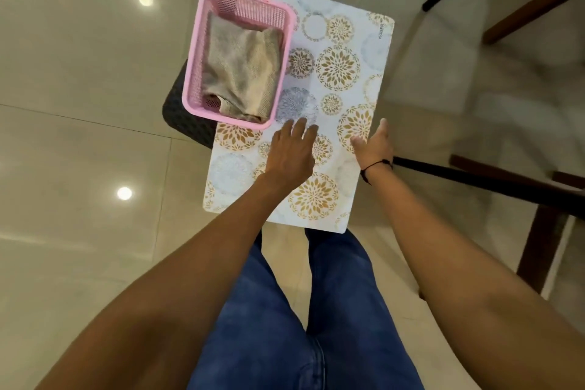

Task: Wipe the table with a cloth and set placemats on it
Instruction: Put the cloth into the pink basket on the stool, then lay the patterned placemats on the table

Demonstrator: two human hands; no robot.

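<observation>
While both hands reach over the placemats (340,73), nothing is gripped yet: the left hand (291,152) lies with fingers straight on the printed top at about 6 o'clock of the pink basket (202,51), and the right hand (373,142) stands open at the stack's 3 o'clock edge, its thumb near the rim. The mats sit on a dark stool (186,117), overhanging it toward the person, with the basket resting on their 10 o'clock corner and the cloth (243,70) crumpled inside it. Pulling a mat out from here would likely drag or tip the basket, since it weighs on that corner. I count one basket, one cloth and one stool; an offset edge hints at at least two mats, though I cannot tell the exact number.
</observation>
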